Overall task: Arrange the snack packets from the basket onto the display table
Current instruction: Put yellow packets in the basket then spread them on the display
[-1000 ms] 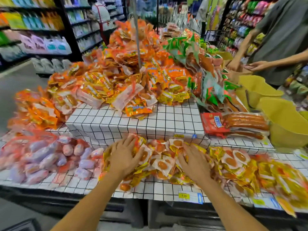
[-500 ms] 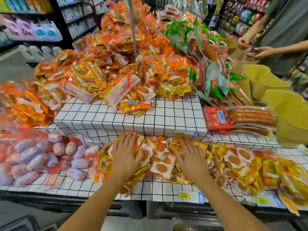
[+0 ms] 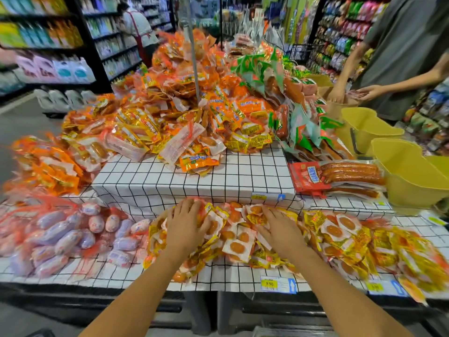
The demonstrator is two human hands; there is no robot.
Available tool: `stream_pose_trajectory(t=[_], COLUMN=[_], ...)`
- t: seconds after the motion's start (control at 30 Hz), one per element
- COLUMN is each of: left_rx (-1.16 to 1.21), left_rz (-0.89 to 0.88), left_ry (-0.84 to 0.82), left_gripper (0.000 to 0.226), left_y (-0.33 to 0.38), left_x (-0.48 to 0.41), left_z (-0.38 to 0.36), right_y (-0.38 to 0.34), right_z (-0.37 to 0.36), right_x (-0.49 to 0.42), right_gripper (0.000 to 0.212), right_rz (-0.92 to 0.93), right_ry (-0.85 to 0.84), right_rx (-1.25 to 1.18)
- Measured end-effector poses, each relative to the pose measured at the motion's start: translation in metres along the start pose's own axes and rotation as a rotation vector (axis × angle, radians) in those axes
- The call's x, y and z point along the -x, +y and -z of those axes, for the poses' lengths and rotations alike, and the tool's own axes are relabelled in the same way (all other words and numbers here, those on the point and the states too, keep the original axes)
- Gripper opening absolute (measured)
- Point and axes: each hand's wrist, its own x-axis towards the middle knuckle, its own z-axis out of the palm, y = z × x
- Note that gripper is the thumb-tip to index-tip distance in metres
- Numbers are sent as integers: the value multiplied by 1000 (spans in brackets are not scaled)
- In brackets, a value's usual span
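Snack packets (image 3: 237, 242): we see a loose pile of yellow-and-white packets with round orange pieces inside. It lies on the lower level of the display table (image 3: 226, 274), at the front middle.
Left hand (image 3: 185, 224): the fingers are straight and a little apart, palm down, resting flat on the left part of the pile. It grips nothing.
Right hand (image 3: 279, 229): the fingers are also straight and spread, flat on the right part of the pile. Nothing is pinched.
Packets and fingers: the pile lies under both palms, and some packets show in the gap between our hands.
Behind the fingertips: the checked wall of the raised level stands close. On top is an orange heap (image 3: 194, 105) around a grey pole (image 3: 194, 57).
Left of the pile: netted pink and purple sausages (image 3: 60, 237), just beside it.
Right of the pile: more yellow packets (image 3: 340, 239), touching it.
Far right: a red sausage pack (image 3: 335, 177), two yellow baskets (image 3: 410, 171) and another person (image 3: 401, 57).
Front edge: a price tag (image 3: 277, 284).
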Motion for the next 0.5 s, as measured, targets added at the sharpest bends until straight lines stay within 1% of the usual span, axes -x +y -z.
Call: stream_pose_trajectory(t=[0.13,0.37,0.5], left_rx=[3,-10,-4], left_rz=[0,5,32], left_ry=[31,37,10], left_gripper=[50,53,54], left_y=[-4,-2,3], left_x=[6,10,11], left_z=[6,14,24], right_y=[-1,-1,1], right_z=[9,26,31], right_x=[6,20,24], right_gripper=[67,55,53], right_rz=[-8,-23,-22], right_ry=[4,11,31], right_rx=[-6,-59,-81])
